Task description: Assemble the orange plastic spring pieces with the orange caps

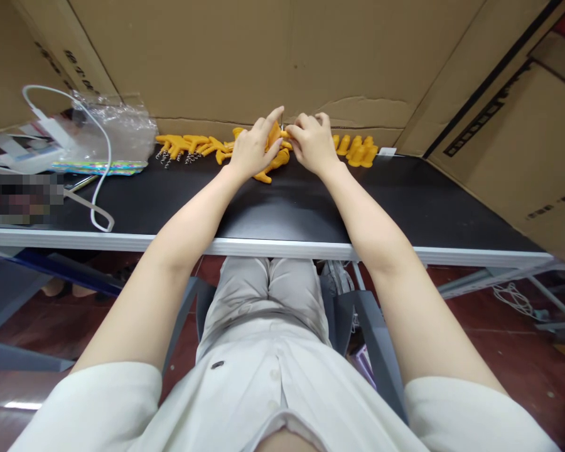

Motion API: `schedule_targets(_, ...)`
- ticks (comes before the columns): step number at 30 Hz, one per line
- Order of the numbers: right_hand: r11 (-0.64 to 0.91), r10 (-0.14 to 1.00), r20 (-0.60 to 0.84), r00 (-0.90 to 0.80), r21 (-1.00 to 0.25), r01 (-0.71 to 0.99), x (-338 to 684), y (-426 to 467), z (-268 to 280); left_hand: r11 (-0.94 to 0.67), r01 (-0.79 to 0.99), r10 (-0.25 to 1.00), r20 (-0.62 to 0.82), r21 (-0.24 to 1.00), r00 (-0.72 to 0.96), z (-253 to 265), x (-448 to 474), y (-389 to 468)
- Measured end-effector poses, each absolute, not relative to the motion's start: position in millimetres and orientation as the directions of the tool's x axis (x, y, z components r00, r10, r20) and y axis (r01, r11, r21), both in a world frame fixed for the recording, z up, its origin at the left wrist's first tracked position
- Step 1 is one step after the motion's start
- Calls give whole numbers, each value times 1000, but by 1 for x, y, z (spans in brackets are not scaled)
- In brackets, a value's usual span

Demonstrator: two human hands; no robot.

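Note:
My left hand is curled at a yellow plastic piece, its index finger stretched out and its thumb below; the grip is partly hidden. Close beside it, my right hand pinches the end of the same piece with thumb and fingers. A small shiny metal bit shows between the hands. Under them lie more yellow parts, loose on the black table. To the left, several yellow pieces with metal coil springs are in a row. On the right stand several short yellow, peg-like parts.
Cardboard walls close off the back and right of the black table. At left are a clear plastic bag, a white cable and a white device. A metal edge runs along the front.

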State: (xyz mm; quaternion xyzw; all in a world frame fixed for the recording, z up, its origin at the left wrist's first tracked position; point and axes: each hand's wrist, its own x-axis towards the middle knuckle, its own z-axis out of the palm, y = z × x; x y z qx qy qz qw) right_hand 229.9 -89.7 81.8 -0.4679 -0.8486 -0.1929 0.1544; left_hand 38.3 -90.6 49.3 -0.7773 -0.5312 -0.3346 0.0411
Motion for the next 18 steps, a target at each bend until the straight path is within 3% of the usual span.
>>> schedule_targets(4, 506, 721, 436, -538, 198, 839, 224, -92, 80, -392, 882, 812, 550, 263, 197, 53, 32, -89)
schedule_targets(10, 556, 758, 375, -533, 54, 829, 231, -69, 65, -298, 916, 835, 539, 268, 114, 46, 27, -75)
schedule_targets(18, 517, 746, 436, -503, 97, 850, 233, -67, 69, -271, 908, 866, 493, 319, 85, 45, 29, -73)
